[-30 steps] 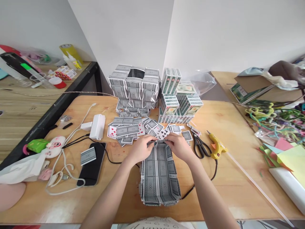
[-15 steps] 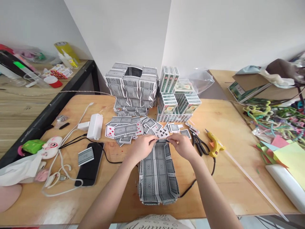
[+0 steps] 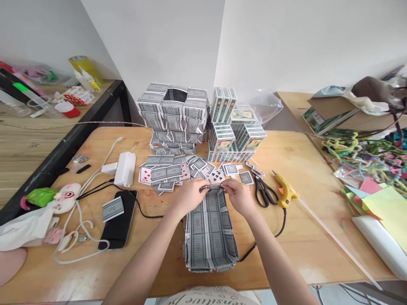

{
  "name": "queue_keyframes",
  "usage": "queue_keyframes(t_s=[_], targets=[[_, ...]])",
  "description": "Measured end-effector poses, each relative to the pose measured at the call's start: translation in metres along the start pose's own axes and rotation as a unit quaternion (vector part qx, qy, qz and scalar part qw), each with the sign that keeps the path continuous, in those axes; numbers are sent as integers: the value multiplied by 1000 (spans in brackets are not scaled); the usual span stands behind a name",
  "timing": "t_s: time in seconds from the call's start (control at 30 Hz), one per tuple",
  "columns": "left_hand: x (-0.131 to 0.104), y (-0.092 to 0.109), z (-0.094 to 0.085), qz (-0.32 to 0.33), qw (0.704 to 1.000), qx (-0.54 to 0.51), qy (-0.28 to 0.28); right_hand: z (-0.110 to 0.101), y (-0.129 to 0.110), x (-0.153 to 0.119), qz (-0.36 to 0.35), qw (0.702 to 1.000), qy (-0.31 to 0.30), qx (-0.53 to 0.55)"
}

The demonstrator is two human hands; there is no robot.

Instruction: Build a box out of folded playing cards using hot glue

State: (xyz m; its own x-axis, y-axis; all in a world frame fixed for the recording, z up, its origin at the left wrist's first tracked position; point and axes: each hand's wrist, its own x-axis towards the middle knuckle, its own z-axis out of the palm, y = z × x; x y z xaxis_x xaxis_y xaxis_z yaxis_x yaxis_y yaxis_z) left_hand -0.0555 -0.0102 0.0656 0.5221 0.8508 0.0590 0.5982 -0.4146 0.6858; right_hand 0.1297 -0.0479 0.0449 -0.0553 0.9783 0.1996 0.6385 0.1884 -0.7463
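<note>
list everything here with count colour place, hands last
open card box: one, grey, table's front centre
card structure: one, grey and white, back
loose cards: many, grey-backed, mostly behind box
card packs: many, green and white, back
scissors: one, black, right of box
glue gun: one, yellow, beside scissors
phone: one, black, left
charger blocks: two, white, left
cables: several, white and black, left
other small items: several, mixed colours, left
paper: several sheets, coloured, right edge
pipe cleaners: many, multicoloured, right
carton: one, brown, back right
tub: one, red and white, back left
table: one, light brown, centre
left hand: one, bare, at box's far rim
right hand: one, bare, at box's far rim
</note>
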Motion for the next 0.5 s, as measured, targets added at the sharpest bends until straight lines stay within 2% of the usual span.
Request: queue_keyframes(t_s=[0.3,0.5], targets=[[0,2,2,8,1000,3,2,11,5,-8,4,999,49,-8],[-2,1,1,22,999,-40,22,7,4,-7,-9,999,28,-45]])
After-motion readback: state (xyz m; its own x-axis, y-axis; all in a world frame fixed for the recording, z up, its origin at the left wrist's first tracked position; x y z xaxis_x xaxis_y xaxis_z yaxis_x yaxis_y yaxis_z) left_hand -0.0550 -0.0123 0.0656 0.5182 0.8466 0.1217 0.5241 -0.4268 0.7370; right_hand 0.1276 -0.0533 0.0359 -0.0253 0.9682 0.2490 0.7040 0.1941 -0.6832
